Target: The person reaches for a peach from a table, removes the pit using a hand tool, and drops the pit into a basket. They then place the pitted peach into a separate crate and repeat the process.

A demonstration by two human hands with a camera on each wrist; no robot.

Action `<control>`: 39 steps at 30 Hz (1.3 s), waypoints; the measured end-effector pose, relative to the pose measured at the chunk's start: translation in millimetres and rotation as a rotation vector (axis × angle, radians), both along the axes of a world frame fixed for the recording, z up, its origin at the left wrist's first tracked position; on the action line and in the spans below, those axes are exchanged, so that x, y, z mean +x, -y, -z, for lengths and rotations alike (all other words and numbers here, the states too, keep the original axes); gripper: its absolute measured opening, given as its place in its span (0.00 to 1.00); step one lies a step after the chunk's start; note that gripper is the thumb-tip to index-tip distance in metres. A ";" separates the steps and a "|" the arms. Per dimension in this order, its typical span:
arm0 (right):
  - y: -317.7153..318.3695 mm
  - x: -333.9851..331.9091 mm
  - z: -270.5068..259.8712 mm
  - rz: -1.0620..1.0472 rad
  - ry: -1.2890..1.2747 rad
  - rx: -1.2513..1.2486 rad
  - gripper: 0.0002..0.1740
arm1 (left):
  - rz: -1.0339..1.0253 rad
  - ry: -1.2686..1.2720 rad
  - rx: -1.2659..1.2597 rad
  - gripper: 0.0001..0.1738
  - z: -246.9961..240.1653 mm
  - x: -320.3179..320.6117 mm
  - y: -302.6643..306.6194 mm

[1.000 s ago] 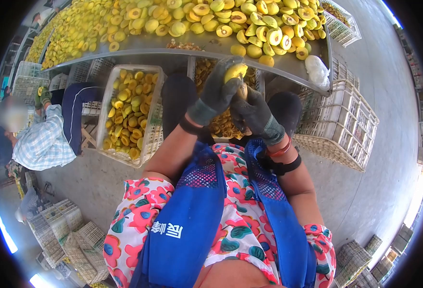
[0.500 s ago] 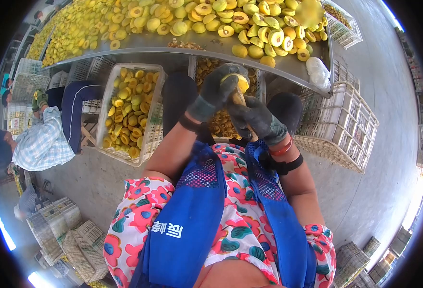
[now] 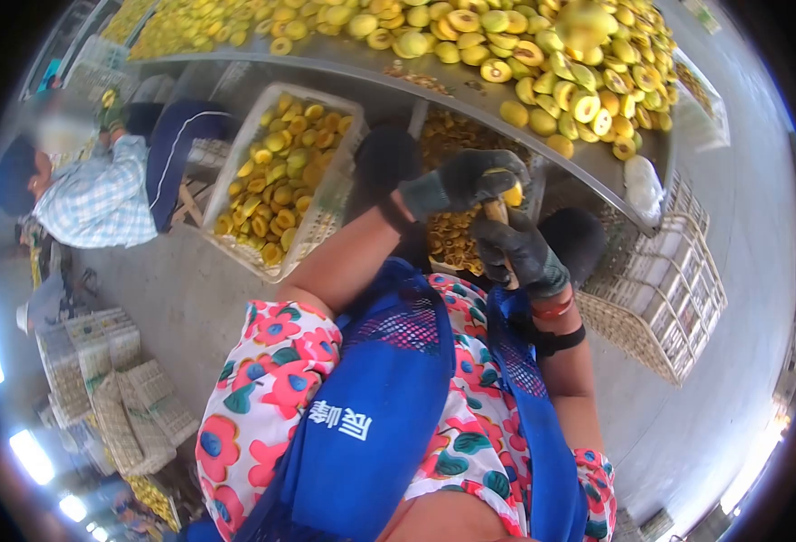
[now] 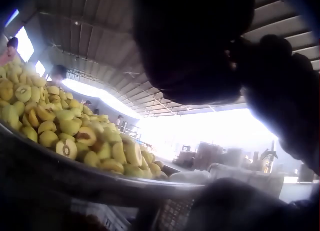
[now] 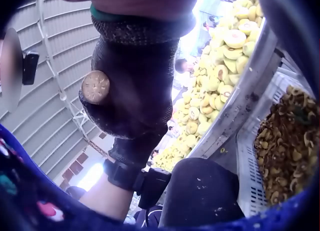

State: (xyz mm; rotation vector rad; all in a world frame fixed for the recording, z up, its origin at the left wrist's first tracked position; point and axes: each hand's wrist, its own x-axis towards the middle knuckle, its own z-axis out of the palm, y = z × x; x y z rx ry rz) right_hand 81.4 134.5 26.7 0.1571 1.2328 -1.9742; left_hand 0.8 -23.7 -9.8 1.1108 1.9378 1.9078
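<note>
Both hands wear dark gloves and meet in front of the lap in the head view. My left hand (image 3: 470, 181) holds a yellow peach piece (image 3: 513, 194), mostly covered by its fingers. A wooden-handled tool (image 3: 496, 214) is gripped by my right hand (image 3: 523, 251), its upper end close against the peach and its working tip hidden. The handle's round butt (image 5: 95, 87) sticks out of the right glove in the right wrist view. In the left wrist view the hands are dark silhouettes.
Halved peaches (image 3: 588, 99) are heaped on a metal-edged table (image 3: 326, 65). A white crate (image 3: 344, 172) of peach halves stands left, and a crate of brown-yellow scraps (image 3: 452, 239) lies below the hands. Stacked crates (image 3: 660, 289) stand right. Another person (image 3: 100, 194) sits at left.
The head view has turned, shifting table and crates right and upward. Both hands now appear farther from the table edge, and the left fingers cover more of the peach.
</note>
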 end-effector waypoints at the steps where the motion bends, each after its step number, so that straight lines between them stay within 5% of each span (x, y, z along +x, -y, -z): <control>1: -1.2 -0.9 2.4 0.005 0.002 0.015 0.07 | 0.013 0.074 0.035 0.20 4.2 0.4 0.4; 4: -19.0 -1.2 75.4 0.045 -0.265 -0.062 0.11 | -0.157 0.066 0.039 0.21 3.5 7.9 -2.5; 6: -2.5 -0.9 48.5 0.082 -0.232 -0.082 0.13 | -0.280 -0.060 0.141 0.21 9.0 5.5 -4.8; 9: 11.4 -2.5 32.9 0.044 -0.209 -0.086 0.12 | -0.679 0.616 0.247 0.19 13.9 -6.5 10.3; 12: 16.3 -9.7 19.9 0.066 -0.229 -0.013 0.09 | -1.082 -0.086 -0.186 0.17 9.2 -22.6 70.1; 17: 9.2 -19.5 34.4 0.203 -0.188 0.154 0.09 | -1.409 -0.235 -0.476 0.20 23.2 -69.0 187.0; 20: 8.2 -22.0 49.1 0.230 -0.241 0.229 0.11 | -1.638 -0.122 -0.704 0.28 79.7 -106.8 223.2; 24: 9.5 -22.5 57.3 0.265 -0.242 0.220 0.11 | -1.309 -0.438 -0.916 0.33 88.9 -141.3 164.1; 26: 7.9 -22.9 61.4 0.277 -0.222 0.239 0.11 | -0.980 -0.063 -0.928 0.31 44.6 -148.8 101.2; 28: 6.3 -26.3 63.1 0.283 -0.215 0.246 0.10 | -0.862 -0.208 -0.902 0.30 54.2 -174.7 53.2; 31: 1.3 -24.2 63.0 0.309 -0.218 0.249 0.09 | -0.704 -0.178 -0.999 0.31 64.3 -213.8 -3.6; 34: -7.0 -18.5 70.2 0.349 -0.226 0.256 0.07 | -0.767 -0.384 -0.979 0.28 110.8 -242.6 -35.6; 37: -13.7 -17.7 70.7 0.418 -0.185 0.244 0.07 | -0.643 -0.269 -1.189 0.21 87.6 -242.4 -57.8; 39: -18.2 -18.5 71.8 0.402 -0.173 0.280 0.07 | -0.585 -0.218 -1.077 0.22 95.5 -244.9 -64.6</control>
